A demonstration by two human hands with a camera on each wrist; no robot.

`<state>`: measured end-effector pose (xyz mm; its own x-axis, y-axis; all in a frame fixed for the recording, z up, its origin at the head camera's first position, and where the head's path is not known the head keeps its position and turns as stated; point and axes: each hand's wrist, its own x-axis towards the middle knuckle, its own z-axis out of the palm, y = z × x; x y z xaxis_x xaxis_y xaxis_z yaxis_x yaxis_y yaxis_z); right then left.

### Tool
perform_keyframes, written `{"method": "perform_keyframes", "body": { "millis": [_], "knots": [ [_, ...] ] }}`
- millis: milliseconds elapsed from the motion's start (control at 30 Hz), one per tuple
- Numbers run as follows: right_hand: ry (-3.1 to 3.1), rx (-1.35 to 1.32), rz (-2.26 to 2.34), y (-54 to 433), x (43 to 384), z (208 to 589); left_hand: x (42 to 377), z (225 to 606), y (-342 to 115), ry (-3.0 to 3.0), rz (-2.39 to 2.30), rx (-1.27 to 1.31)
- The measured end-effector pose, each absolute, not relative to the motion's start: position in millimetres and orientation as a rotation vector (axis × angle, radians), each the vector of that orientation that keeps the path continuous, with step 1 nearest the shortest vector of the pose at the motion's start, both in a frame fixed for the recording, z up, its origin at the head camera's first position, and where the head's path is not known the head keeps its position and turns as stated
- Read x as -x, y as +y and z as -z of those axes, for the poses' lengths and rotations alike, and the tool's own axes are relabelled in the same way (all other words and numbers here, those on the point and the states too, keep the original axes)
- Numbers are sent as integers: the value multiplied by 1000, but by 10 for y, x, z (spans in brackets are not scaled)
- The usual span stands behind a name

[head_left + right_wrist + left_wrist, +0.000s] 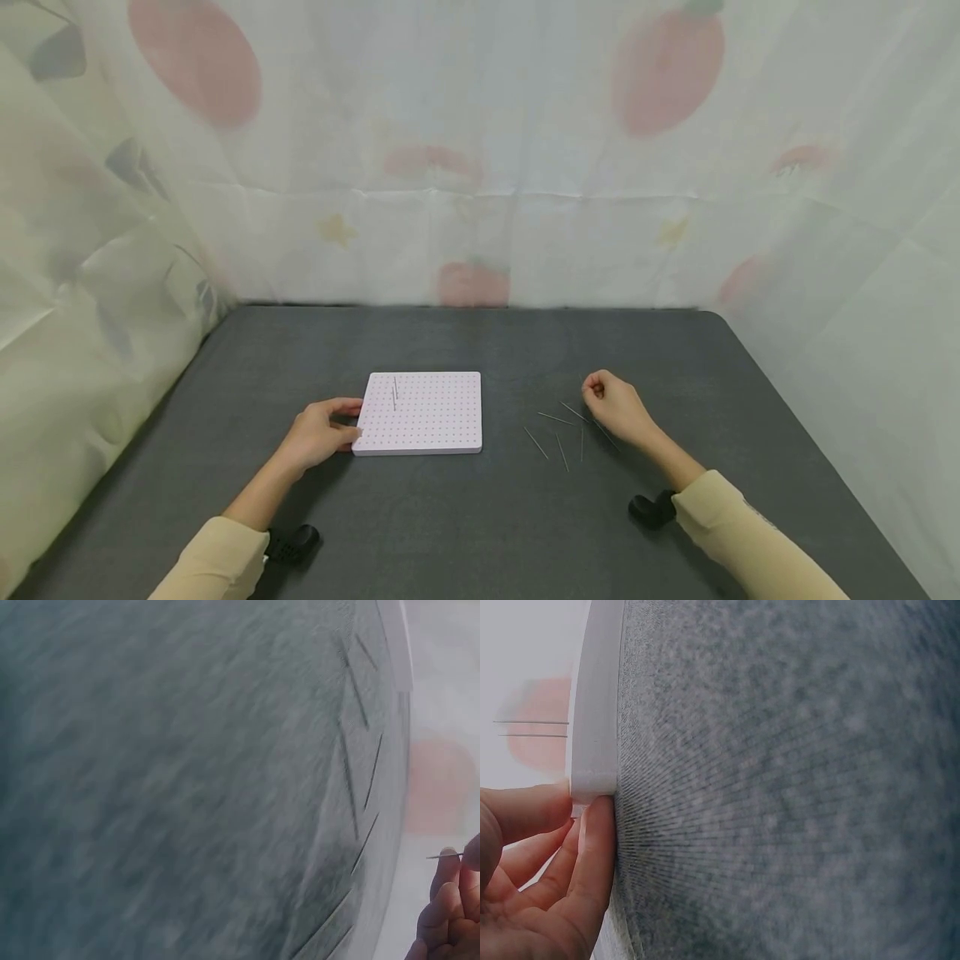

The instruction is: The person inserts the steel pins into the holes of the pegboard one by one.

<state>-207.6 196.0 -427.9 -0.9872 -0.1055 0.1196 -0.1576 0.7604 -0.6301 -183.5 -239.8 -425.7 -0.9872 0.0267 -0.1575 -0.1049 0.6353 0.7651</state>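
Observation:
A white pegboard (423, 417) with rows of small holes lies flat on the table. My left hand (315, 433) grips its left edge, and in the left wrist view the thumb (532, 814) and fingertips meet at the board's corner. Two thin metal pins (532, 722) stand upright in the board, near its upper left in the head view. My right hand (617, 407) is raised over the table to the right. Thumb and forefinger pinch a thin metal pin (442, 856), whose end pokes out in the right wrist view.
Several loose pins (536, 442) lie scattered between the board and my right hand, pointing different ways. The dark grey table (480, 533) ends at a printed curtain (480, 217) behind, with more curtain at both sides. Each wrist wears a black camera (652, 510).

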Motion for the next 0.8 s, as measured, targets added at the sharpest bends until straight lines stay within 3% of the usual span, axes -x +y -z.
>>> {"method": "perform_keyframes", "body": {
  "millis": [800],
  "knots": [
    [-2767, -431, -1333, 1397, 2231, 4146, 1828, 4260, -2403, 2704, -1282, 46]
  ]
}}
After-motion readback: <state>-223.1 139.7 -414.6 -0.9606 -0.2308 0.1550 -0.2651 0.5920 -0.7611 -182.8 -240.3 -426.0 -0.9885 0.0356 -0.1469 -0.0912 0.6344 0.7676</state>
